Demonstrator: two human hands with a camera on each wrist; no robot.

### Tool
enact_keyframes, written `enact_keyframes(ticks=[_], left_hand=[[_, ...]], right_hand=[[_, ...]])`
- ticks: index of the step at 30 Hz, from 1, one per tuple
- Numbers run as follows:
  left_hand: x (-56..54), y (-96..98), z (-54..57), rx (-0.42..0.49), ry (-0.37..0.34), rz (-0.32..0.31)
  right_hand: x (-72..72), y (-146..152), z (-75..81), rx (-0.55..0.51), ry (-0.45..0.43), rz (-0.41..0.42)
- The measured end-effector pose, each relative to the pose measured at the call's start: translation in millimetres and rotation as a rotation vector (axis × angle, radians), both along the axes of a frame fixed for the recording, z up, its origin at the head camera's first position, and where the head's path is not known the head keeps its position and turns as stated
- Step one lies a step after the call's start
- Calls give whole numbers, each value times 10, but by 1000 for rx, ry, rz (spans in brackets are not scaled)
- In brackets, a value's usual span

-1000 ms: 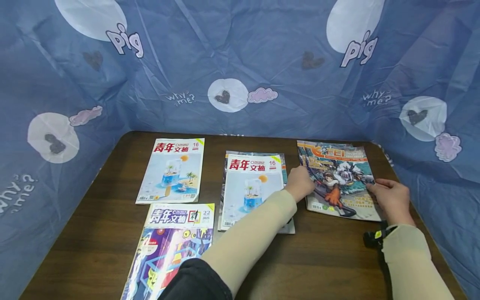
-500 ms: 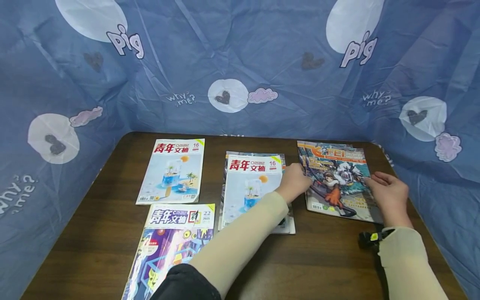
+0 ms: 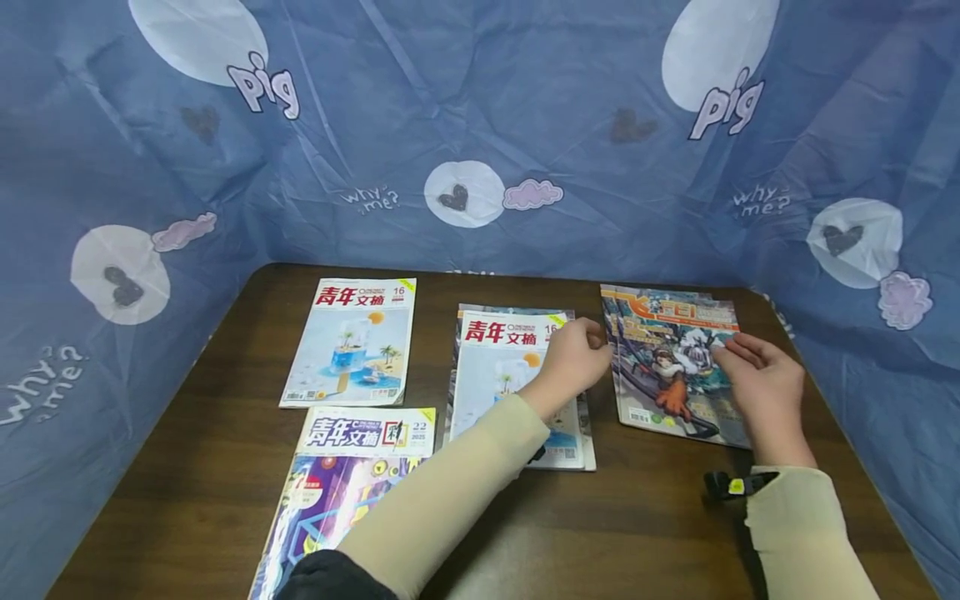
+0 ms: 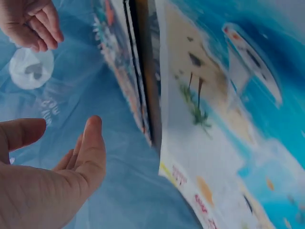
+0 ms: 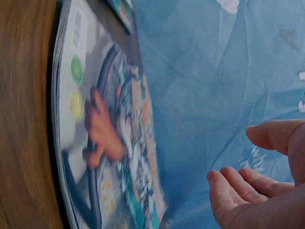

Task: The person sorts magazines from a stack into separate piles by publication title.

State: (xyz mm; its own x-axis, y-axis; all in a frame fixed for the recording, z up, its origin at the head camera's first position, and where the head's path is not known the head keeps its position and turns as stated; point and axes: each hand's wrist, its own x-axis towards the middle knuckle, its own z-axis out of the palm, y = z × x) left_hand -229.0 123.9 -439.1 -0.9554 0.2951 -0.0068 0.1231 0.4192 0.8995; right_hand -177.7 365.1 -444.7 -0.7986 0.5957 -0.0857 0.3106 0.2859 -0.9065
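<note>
Left hand (image 3: 570, 360) and right hand (image 3: 767, 390) above magazines (image 3: 667, 375), fingers (image 4: 93, 148) loose.

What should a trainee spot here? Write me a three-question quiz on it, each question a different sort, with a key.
1. What do the left hand and the right hand hold?
2. Fill in: the large letters on the middle stack and on the back-left magazine are both ___.
3. Which reaches the bottom edge of the head view? A) right stack B) purple magazine C) middle stack

Key: 1. Nothing; 2. red; 3. B
</note>
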Motion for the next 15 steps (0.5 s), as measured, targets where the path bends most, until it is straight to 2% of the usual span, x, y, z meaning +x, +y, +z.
enact_keyframes(ticks=[9,15], left_hand=[[145,-343,114,66,-1,5],[212,-627,172,93,42,48]], right_hand=[[82,-337,87,-16,118,89],[120,-543,143,-32,182,170]])
